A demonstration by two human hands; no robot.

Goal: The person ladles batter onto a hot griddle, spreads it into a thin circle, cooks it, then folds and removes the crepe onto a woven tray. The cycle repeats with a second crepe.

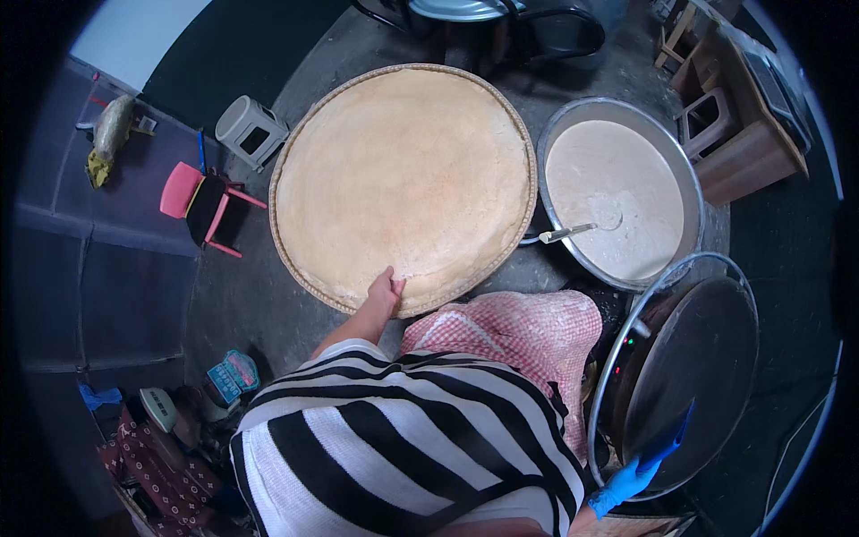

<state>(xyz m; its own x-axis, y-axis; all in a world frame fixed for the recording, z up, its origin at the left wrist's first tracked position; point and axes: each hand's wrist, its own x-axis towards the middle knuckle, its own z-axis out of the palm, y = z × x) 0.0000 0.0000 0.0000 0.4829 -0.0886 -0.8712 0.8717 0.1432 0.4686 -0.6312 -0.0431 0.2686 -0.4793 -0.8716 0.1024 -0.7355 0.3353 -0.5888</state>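
A broad stack of thin, pale-brown flatbread (pixel 403 179) lies on a round woven tray (pixel 276 231) in front of me. At its near edge, my bare left hand (pixel 385 288) pinches the flatbread between thumb and fingers. On my right, a round dark griddle (pixel 707 358) sits inside a metal ring (pixel 601 394). My right hand (pixel 626 485), in a blue glove, is closed around a blue scraper (pixel 667 440) over the griddle's near part. Beyond the griddle stands a wide metal basin (pixel 693 228) of pale batter (pixel 608 170), with a ladle (pixel 568 233) dipped into it.
A pink chair (pixel 183 190) and a white stool (pixel 249 127) stand to the left. A wooden cabinet (pixel 752 148) is at the far right, past the basin. Bags and boxes (pixel 165 456) lie at the lower left. A checked apron (pixel 528 327) hangs beside the tray.
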